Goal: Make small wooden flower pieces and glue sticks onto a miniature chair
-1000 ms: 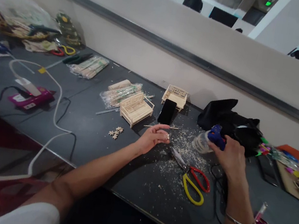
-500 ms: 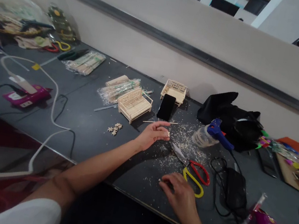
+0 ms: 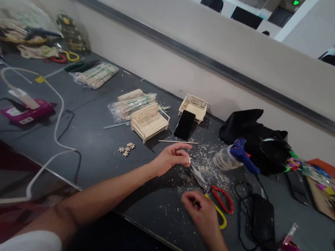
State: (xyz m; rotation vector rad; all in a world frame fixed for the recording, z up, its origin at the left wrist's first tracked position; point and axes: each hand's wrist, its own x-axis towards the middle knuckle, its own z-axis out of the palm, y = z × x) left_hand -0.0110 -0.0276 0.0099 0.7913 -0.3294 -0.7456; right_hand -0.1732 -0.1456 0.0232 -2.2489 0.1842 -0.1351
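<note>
My left hand (image 3: 170, 159) rests on the dark table (image 3: 92, 147), its fingertips pinched on a small pale wooden piece (image 3: 189, 160). My right hand (image 3: 202, 215) hovers just above the table in front of the red-and-yellow scissors (image 3: 215, 194), its fingers curled as if pinching something too small to name. Wood shavings (image 3: 203, 158) lie scattered between the hands. A thin wooden stick (image 3: 177, 142) lies just beyond my left hand. A blue glue gun (image 3: 243, 154) leans on a clear jar (image 3: 225, 158) to the right.
Two small stick-built benches (image 3: 149, 121) (image 3: 194, 107), a black phone (image 3: 185, 124), packets of sticks (image 3: 130, 104), wooden flowers (image 3: 126, 148), a black bag (image 3: 254, 136), a black adapter with cord (image 3: 263, 218), a pink glue gun (image 3: 25, 111) with white cable. A partition wall runs behind.
My right hand let go of the blue glue gun, came back to the table's near edge, then lifted slightly toward the scissors. My left hand has stayed in place.
</note>
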